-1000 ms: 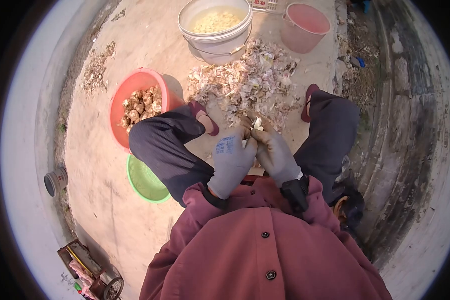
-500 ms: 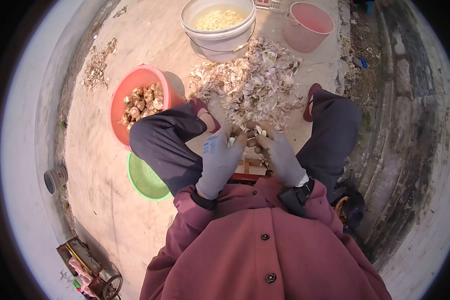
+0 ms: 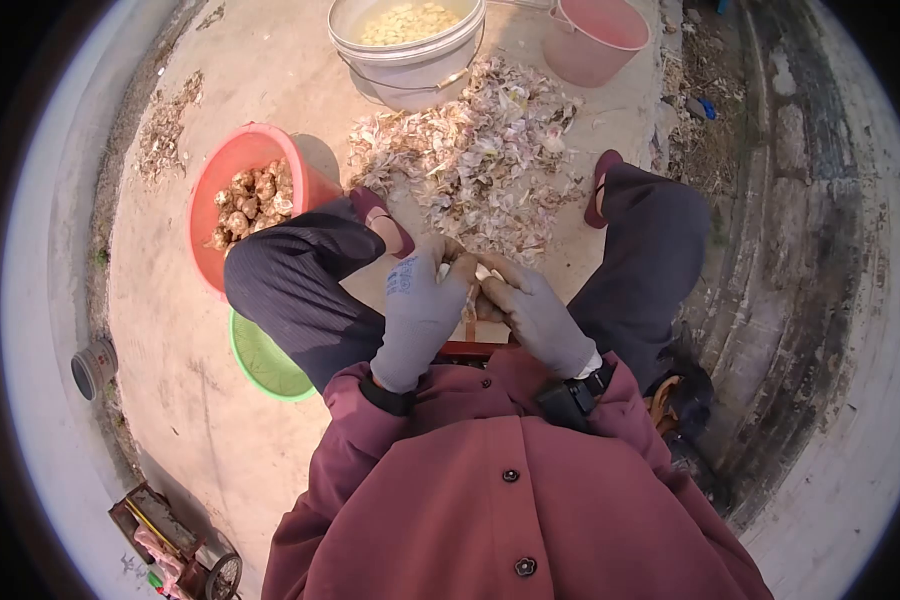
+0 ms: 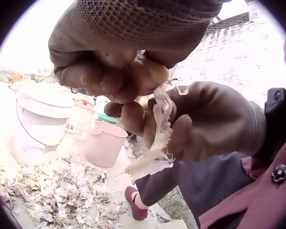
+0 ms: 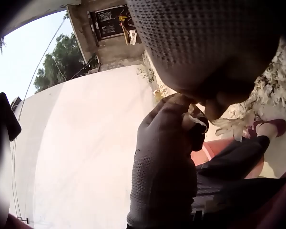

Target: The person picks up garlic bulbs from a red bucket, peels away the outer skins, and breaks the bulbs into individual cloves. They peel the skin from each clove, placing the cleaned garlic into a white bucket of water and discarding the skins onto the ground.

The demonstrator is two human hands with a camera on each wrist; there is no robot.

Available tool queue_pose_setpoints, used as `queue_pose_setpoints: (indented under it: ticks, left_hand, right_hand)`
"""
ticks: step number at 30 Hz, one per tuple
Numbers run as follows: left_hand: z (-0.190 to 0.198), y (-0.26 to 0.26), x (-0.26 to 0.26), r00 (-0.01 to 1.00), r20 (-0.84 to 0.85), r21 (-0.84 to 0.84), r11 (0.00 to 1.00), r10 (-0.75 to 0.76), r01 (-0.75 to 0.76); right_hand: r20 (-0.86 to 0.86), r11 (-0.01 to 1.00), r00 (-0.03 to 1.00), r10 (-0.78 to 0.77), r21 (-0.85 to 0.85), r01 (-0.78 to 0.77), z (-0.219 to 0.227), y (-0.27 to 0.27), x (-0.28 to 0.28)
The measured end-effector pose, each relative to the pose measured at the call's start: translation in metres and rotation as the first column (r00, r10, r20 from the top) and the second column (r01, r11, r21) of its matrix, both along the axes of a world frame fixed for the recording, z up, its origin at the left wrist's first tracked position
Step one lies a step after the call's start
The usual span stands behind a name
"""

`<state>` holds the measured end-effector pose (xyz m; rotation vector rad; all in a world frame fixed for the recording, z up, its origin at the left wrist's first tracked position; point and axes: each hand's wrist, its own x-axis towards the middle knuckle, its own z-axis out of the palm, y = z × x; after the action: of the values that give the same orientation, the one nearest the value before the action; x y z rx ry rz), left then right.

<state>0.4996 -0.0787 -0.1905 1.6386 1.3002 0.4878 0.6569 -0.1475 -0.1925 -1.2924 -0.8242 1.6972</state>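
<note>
Both hands wear grey gloves with dirty, brownish fingers and meet in front of the lap. My left hand (image 3: 417, 318) grips a garlic clove (image 4: 151, 76), which shows pale between its curled fingers in the left wrist view. Right beside it, my right hand (image 3: 536, 312) pinches at the garlic with bent fingers. A long torn strip of garlic skin (image 4: 160, 126) hangs down from between the two hands. Much of the garlic is hidden by the gloves in the head view. Beyond the hands lies a heap of garlic skins (image 3: 470, 150) on the ground.
A white bucket (image 3: 405, 75) holds peeled cloves in water. A pink bucket (image 3: 580, 55) stands to its right. At left, a red basin (image 3: 207, 210) contains garlic bulbs (image 3: 253, 200), near a green basin (image 3: 270, 360). A small cart (image 3: 175, 540) stands at lower left.
The hands parted slightly, then came together again. A white clove that stood out between the right fingertips is now mostly covered. The head view has shifted a little.
</note>
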Motion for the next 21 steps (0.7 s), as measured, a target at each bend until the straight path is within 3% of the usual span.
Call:
queue_pose_setpoints:
  ticks: [1,8,11,13,16,17,19,21]
  left_hand:
    - [-0.004,0.0,-0.005,0.991,0.096,-0.115,0.99,0.091,-0.08]
    - [0.0,-0.005,-0.012,0.972,0.157,-0.212,0.967,0.176,-0.141]
    - [0.014,-0.01,-0.007,0.975,0.155,-0.124,0.983,0.156,-0.138]
    - [0.008,-0.012,-0.009,0.997,-0.054,0.258,0.963,-0.062,0.073]
    - [0.007,-0.014,-0.006,0.992,-0.077,0.175,0.978,-0.099,0.111]
    - [0.007,-0.014,-0.007,0.994,-0.073,0.18,0.979,-0.082,0.094]
    - [0.007,-0.014,-0.006,0.975,-0.147,0.29,0.935,-0.165,0.202]
    - [0.007,-0.014,-0.004,0.983,-0.151,0.269,0.952,-0.106,0.144]
  right_hand:
    - [-0.073,1.0,0.997,0.012,-0.014,-0.013,-0.001,-0.002,0.0]
    - [-0.186,0.996,0.98,-0.068,-0.075,0.055,-0.006,-0.001,-0.002]
    - [-0.132,0.995,0.99,-0.057,-0.09,0.045,-0.007,0.0,-0.001]
    - [0.008,0.991,0.999,0.043,-0.124,-0.042,0.006,0.002,0.0]
    - [0.024,0.988,0.998,0.06,-0.142,-0.056,0.003,-0.001,-0.003]
    - [0.028,0.988,0.997,0.077,-0.139,-0.072,0.003,-0.002,-0.007]
    - [0.01,0.995,1.0,0.0,-0.104,0.001,0.005,-0.001,-0.01]
    - [0.011,0.993,1.0,0.004,-0.121,-0.003,0.009,0.0,-0.01]
